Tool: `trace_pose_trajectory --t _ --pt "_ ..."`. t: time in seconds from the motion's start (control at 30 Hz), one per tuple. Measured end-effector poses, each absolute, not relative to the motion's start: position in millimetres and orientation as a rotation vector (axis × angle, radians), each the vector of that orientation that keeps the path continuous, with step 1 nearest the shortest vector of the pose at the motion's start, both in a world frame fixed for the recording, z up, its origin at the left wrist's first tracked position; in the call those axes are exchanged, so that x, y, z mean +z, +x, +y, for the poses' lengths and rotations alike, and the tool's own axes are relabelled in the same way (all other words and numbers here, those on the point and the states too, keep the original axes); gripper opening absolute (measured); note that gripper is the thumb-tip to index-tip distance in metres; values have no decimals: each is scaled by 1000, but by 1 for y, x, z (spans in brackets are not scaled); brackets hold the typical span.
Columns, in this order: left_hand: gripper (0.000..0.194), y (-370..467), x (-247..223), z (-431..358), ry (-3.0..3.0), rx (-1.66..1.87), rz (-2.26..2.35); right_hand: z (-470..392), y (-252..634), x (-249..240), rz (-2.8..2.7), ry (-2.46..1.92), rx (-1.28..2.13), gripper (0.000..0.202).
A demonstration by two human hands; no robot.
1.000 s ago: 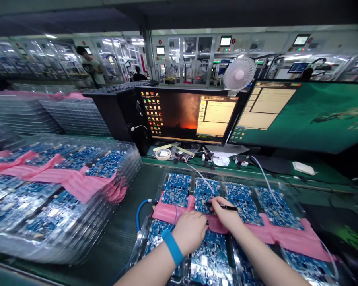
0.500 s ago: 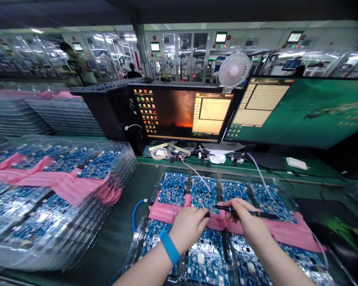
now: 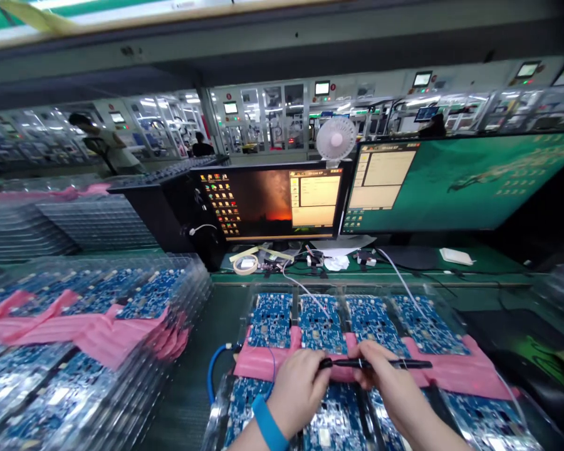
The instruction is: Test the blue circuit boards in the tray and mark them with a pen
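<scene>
Factory hall under bright ceiling strips, glass-fronted machine cabinets (image 3: 272, 122) along the far side, two lit monitors (image 3: 270, 200) and a small white fan (image 3: 336, 139) on a green bench (image 3: 474, 272), stacked clear trays (image 3: 94, 222) at left.

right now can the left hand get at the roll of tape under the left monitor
Probably not without leaning: the left hand sits at the black pen, and the cream tape roll lies far beyond the clear tray of blue boards.
</scene>
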State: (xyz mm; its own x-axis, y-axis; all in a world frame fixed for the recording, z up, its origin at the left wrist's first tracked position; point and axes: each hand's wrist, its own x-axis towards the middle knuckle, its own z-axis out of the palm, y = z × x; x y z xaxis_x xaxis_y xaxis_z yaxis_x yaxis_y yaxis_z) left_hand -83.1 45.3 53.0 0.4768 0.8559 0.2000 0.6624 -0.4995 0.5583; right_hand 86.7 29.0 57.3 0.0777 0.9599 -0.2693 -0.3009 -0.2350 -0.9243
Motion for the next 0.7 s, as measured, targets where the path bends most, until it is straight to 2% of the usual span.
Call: trace_pose_trajectory --t 0.17,0.5,0.7 --pt "15 -84 54 42 2296 760 1234 27 90 53 -765 -1104 1490 40" --pt "13 -79 60 40 2504 797 1131 18 97 53 -918 -1192 1430 35" --pt "25 -75 48 38 2686 800 1017 5 91 52 -1155 -1375 1311 39"
